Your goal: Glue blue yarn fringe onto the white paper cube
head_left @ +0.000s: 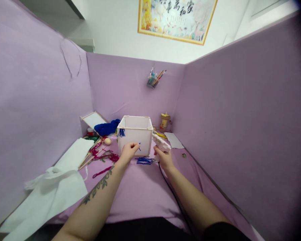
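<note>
White box [133, 138]; blue strands [144, 161] in front, blue yarn [105, 128] left.

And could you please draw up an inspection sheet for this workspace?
Surface: purple cloth, creased in places.
Job's things: open-topped white box, a blue tuft at its upper left front corner; blue strands lie in front.
Clutter: magenta yarn, a blue yarn bundle and white sheets, all left of centre.
Hands: left hand pinches a short blue piece before the box; right hand grips what looks like a glue gun.
Cables: one dark cable runs from near the right hand toward the person.
Surroundings: purple panels on three sides; pen holder at the back panel; framed picture above.
</note>
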Demonstrator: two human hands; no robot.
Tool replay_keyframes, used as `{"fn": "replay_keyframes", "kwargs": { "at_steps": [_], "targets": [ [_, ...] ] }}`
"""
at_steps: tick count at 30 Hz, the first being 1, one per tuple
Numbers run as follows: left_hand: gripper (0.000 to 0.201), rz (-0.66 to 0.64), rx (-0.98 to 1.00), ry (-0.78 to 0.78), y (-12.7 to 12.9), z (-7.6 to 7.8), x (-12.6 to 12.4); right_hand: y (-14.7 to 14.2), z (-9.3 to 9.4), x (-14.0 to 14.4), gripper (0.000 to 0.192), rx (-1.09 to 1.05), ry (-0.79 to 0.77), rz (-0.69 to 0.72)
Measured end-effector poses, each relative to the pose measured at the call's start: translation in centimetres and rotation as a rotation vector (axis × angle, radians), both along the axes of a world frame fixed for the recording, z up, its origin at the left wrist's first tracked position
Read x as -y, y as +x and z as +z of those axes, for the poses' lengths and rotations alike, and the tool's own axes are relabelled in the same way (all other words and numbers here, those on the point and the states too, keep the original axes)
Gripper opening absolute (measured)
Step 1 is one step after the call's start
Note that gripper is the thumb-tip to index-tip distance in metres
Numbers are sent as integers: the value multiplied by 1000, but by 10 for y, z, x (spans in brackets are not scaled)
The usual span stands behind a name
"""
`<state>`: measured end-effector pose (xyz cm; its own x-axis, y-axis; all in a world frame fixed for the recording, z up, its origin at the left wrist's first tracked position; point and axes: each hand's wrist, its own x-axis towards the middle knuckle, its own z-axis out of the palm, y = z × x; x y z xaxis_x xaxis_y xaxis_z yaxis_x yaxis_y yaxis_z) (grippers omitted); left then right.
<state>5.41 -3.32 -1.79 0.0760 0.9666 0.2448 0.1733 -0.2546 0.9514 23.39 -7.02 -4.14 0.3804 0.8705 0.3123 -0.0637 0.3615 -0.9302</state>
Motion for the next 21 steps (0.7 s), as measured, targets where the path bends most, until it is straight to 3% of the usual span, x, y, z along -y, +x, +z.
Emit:
{"fn": "replay_keyframes", "kwargs": {
  "at_steps": [3, 8, 12, 17, 21],
  "targets": [
    [27, 103, -77, 156, -7, 8, 3, 6, -1, -7, 26, -110, 23, -59],
    [20, 451, -256, 594, -31, 29, 5, 14, -2, -15, 29, -222, 2, -101],
    [19, 556, -316, 670, -42, 32, -4, 14, -4, -15, 30, -248, -7, -83],
    [19, 577, -353, 685, -44, 28, -14, 12, -5, -14, 27, -172, 8, -75],
    [19, 592, -377, 672, -44, 29, -18, 12, -4, -13, 29, -231, 2, -50]
  ]
}}
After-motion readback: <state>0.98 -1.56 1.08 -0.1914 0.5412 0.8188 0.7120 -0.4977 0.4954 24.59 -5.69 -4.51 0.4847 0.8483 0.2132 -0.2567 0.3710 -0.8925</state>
